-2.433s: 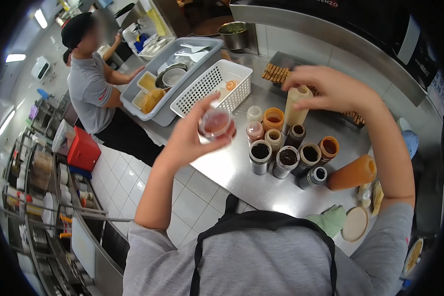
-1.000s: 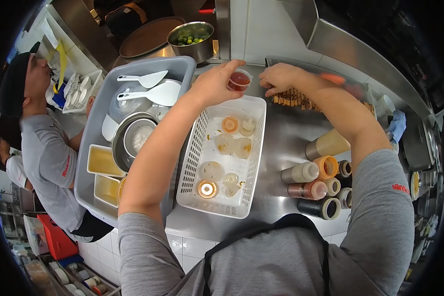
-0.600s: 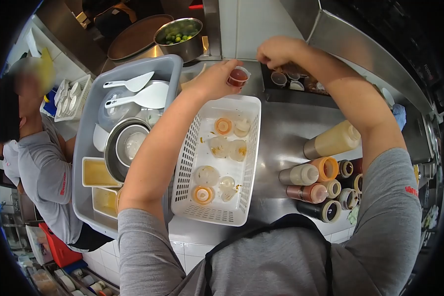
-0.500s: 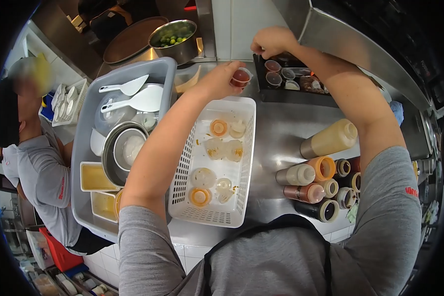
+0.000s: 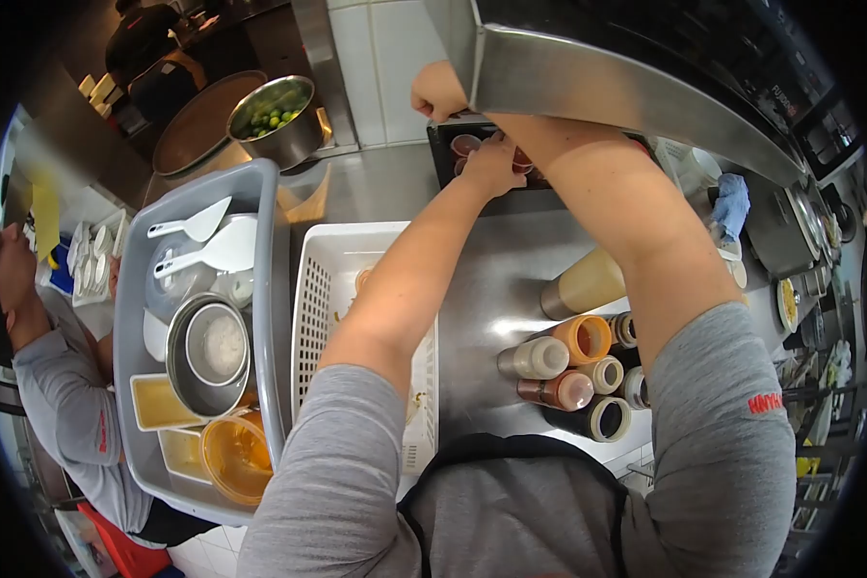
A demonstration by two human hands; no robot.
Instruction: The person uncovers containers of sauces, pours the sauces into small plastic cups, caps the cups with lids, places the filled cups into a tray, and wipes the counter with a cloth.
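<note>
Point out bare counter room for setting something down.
Free: steel counter between white basket and bottles, in front of black tray; smaller patch between gray tub and black tray. Crowded: black tray beneath left hand; gray tub.

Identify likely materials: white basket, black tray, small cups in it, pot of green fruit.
White basket: probably molded plastic, matte; uniform color, regular perforations.
Black tray: plastic or coated metal, can't tell; dark finish, partly hidden.
Small cups: likely smooth, clear plastic; red contents show through.
Pot: metal, probably stainless steel, shiny; reflections along its wall.
</note>
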